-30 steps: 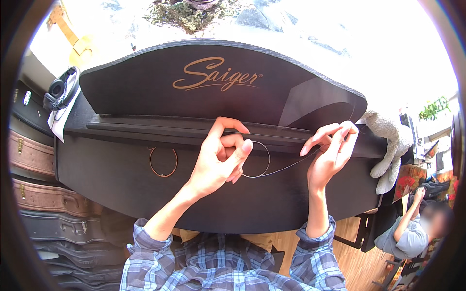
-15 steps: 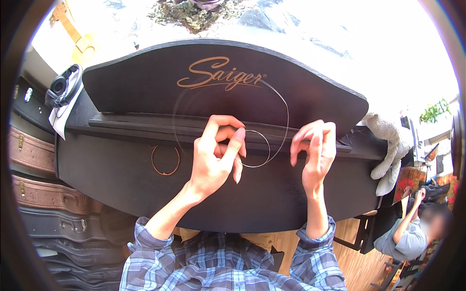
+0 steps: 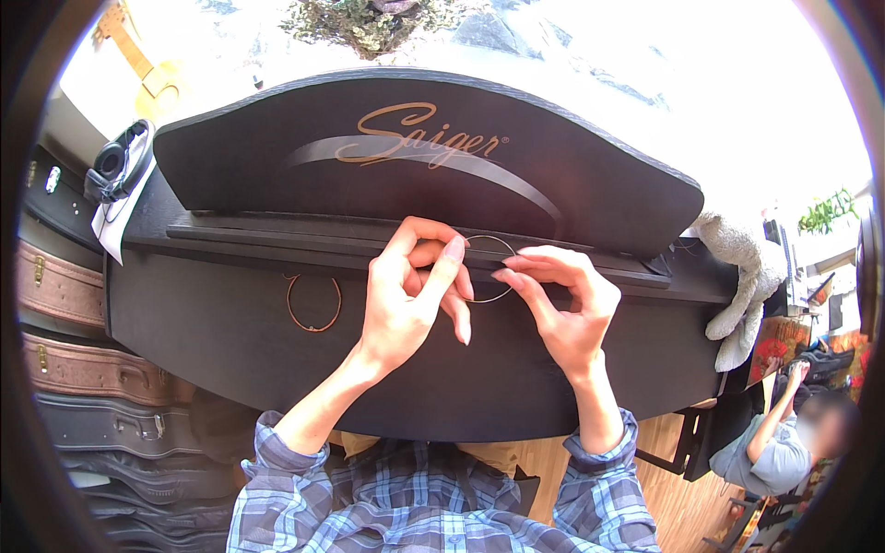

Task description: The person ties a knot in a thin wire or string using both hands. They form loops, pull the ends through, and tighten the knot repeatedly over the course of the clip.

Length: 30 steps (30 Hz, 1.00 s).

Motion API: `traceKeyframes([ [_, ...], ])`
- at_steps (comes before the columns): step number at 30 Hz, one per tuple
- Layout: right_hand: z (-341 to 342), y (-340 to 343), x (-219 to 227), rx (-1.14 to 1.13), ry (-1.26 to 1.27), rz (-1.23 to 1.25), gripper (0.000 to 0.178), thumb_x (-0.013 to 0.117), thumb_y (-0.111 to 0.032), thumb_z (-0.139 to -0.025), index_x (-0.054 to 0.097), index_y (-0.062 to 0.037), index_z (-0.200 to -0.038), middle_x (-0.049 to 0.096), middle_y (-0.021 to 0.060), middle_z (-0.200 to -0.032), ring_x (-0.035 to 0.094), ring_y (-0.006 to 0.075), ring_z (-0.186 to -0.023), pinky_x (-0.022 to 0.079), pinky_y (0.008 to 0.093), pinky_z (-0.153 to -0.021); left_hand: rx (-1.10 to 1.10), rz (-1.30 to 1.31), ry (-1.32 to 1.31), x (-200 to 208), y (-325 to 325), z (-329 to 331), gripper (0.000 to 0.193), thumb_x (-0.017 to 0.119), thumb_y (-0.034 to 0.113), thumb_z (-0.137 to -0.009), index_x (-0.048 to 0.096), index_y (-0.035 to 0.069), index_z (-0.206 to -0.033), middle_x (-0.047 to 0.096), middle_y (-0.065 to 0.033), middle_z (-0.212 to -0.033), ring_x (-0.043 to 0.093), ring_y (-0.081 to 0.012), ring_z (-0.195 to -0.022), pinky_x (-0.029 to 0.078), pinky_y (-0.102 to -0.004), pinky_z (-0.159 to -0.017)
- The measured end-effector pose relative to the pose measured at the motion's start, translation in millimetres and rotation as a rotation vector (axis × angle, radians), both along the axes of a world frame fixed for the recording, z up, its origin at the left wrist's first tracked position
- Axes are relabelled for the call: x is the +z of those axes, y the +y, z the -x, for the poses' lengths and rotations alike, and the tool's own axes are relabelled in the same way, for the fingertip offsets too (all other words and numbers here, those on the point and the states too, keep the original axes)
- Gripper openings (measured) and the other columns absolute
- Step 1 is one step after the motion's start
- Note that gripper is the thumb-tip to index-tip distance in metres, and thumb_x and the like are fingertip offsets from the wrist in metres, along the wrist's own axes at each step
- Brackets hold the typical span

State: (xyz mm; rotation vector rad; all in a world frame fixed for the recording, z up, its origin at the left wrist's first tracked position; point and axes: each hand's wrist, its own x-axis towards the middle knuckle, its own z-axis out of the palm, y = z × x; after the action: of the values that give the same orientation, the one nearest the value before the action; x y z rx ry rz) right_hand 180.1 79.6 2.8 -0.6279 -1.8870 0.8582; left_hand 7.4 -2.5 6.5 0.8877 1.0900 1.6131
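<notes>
Two hands, left (image 3: 401, 309) and right (image 3: 576, 309), pinch a wire loop (image 3: 489, 237) near the tabletop's (image 3: 461, 396) far edge, seemingly coiling; next needs even winding.

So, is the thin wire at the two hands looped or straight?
Looped: the wire curves round between left hand and right hand.

Both hands up in front, close together but apart, fingertips facing each other. Left forearm (image 3: 324, 410) slants up and inward, wrist roughly in line with it. Left hand (image 3: 406, 300): index arched over the top, thumb angled up to meet it in a pinch, middle finger curled behind, one lower finger hanging loose, tip down. Right forearm (image 3: 601, 405) runs steeper, nearly upright, slight inward lean. Right hand (image 3: 572, 304): turned toward the left one, thumb and index tips brought together, knuckles bent, remaining fingers partly hidden.
</notes>
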Motion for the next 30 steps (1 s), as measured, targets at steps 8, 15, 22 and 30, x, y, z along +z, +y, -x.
traceKeyframes([
  [8, 2, -5, 6, 0.052, -0.158, -0.05, 0.032, 0.06, 0.01, -0.091, 0.071, -0.003, -0.118, 0.07, 0.0106, -0.093, 0.072, 0.0162, -0.073, 0.06, 0.0263, -0.065, -0.087, -0.063, 0.011, -4, -2, -5, 0.014, 0.052, 0.011, -0.104, 0.048, -0.001, -0.109, 0.065, -0.0132, -0.073, 0.068, -0.0209, -0.053, 0.055, -0.0281, -0.05],
  [15, 1, -5, 6, 0.035, -0.265, -0.097, 0.033, 0.062, 0.011, -0.089, 0.073, -0.0039, -0.115, 0.068, 0.0084, -0.09, 0.07, 0.0137, -0.069, 0.059, 0.0247, -0.061, -0.065, -0.033, 0.118, -1, -2, -9, 0.016, 0.059, 0.011, -0.101, 0.05, 0.0, -0.108, 0.066, -0.0092, -0.068, 0.065, -0.0146, -0.051, 0.051, -0.0253, -0.047],
  [22, 0, -4, 6, 0.077, -0.132, -0.085, 0.027, 0.07, 0.009, -0.084, 0.074, -0.0011, -0.109, 0.072, 0.0096, -0.091, 0.072, 0.0153, -0.069, 0.058, 0.0255, -0.066, 0.066, 0.035, 0.172, 2, -2, -8, 0.015, 0.063, 0.01, -0.098, 0.054, -0.001, -0.1, 0.065, -0.0084, -0.06, 0.061, -0.0121, -0.044, 0.043, -0.0231, -0.038],
  [30, 0, -5, 7, 0.191, 0.039, 0.328, 0.03, 0.079, 0.002, -0.081, 0.069, -0.0034, -0.109, 0.074, 0.006, -0.096, 0.072, 0.0129, -0.068, 0.054, 0.0231, -0.065, 0.11, 0.011, 0.161, 1, -5, -5, 0.015, 0.067, 0.001, -0.093, 0.052, 0.0, -0.091, 0.065, -0.0103, -0.06, 0.058, -0.0115, -0.04, 0.038, -0.0226, -0.031],
])
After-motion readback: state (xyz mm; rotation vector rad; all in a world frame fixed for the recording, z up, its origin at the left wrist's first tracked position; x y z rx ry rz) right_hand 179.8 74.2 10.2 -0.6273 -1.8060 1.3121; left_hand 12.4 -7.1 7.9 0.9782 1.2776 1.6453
